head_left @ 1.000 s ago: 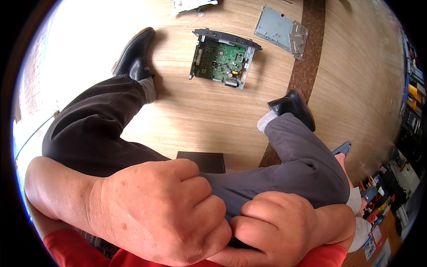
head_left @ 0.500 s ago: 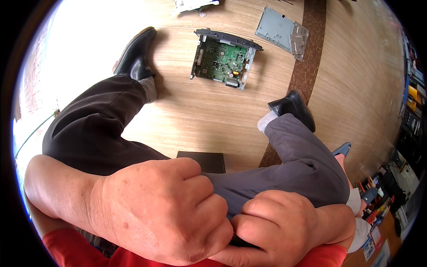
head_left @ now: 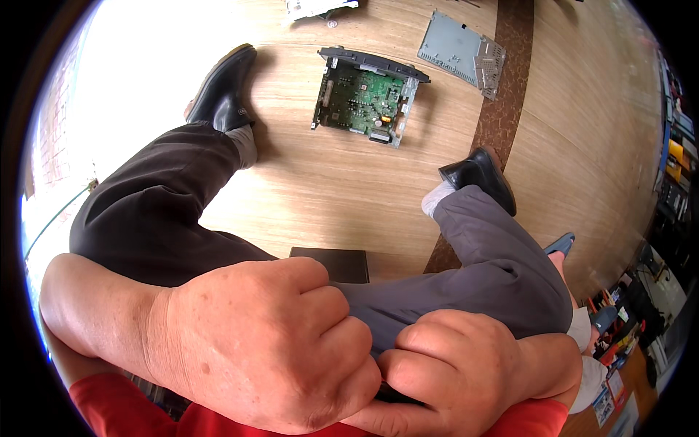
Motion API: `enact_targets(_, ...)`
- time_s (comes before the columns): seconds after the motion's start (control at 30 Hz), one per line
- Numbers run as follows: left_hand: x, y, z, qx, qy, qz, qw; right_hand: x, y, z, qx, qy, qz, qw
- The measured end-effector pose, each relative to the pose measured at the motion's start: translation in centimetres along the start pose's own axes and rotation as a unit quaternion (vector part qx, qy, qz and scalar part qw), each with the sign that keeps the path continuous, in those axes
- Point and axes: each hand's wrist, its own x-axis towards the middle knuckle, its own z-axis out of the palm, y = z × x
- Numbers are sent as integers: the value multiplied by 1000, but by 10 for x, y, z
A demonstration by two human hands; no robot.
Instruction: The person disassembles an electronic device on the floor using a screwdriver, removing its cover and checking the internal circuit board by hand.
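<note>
My left hand [head_left: 269, 342] is curled closed near my lap, knuckles up. My right hand [head_left: 455, 364] is closed as well, its fingers against the left one's. A sliver of something dark [head_left: 397, 395] shows between them at the right hand; the rest is hidden under my fingers, so I cannot make out what they hold. Beyond my knees, on the floor between my shoes, lies an opened electronic unit with a green circuit board [head_left: 371, 98], a metal frame and a dark front panel [head_left: 375, 61] on the far side.
A flat grey metal cover [head_left: 450, 49] and a perforated metal plate [head_left: 488, 65] lie at the far right. A black flat object [head_left: 335, 265] rests on the floor near my lap. Someone's foot in a blue sandal [head_left: 559, 245] and cluttered shelves [head_left: 673, 167] are on the right.
</note>
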Motion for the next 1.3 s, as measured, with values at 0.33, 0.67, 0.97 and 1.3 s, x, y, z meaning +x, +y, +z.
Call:
enact_targets(0.33,-1,0,0,3,-3,4,1000,-2,1,2,-4,6,-14,1000)
enact_targets(0.67,-11,1,8,10,5,-1,1000,-14,18,13,-49,35,-126,990)
enact_targets(0.97,-8,0,6,10,2,-3,1000,-14,18,12,-64,29,-129,989)
enact_targets(1.3,-2,0,1,8,3,-5,1000,-4,3,3,2,-6,-21,1000)
